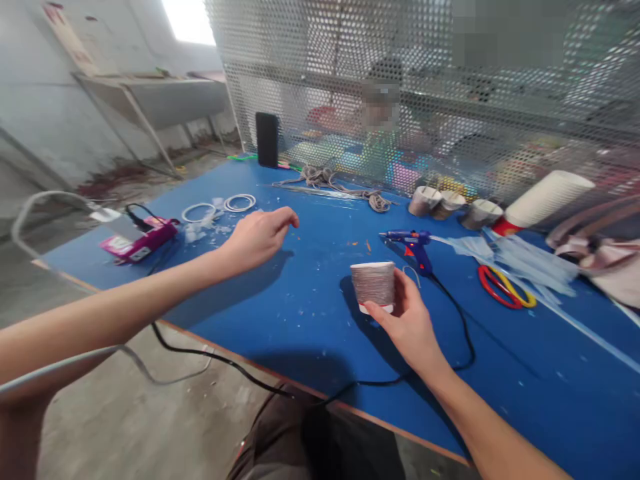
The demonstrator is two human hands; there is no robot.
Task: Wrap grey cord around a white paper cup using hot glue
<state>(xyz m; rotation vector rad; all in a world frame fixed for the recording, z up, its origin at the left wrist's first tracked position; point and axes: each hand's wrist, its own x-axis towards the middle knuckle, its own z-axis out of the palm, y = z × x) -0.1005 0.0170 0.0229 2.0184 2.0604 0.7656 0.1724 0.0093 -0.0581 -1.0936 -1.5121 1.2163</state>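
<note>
A paper cup wound with grey-pink cord (pixel 373 285) is in my right hand (pixel 407 320), tilted a little above the blue table. The thumb presses near the cup's red-and-white lower end and the fingers curl behind it. My left hand (pixel 263 237) hovers over the left part of the table, fingers bent and closed; their tips are turned away, so anything in them is hidden. Beyond my right hand lies a blue hot glue gun (pixel 410 243) with a red trigger. Two white rings (pixel 240 203) lie beyond my left hand.
A magenta power strip (pixel 140 240) with a white plug stands left. Black cable (pixel 467 333) crosses the front edge. At the back are a phone (pixel 267 140), grey cord (pixel 320 177), wrapped cups (pixel 425 200), stacked cups (pixel 545 197) and a perforated metal screen (pixel 300 87); a person sits behind it.
</note>
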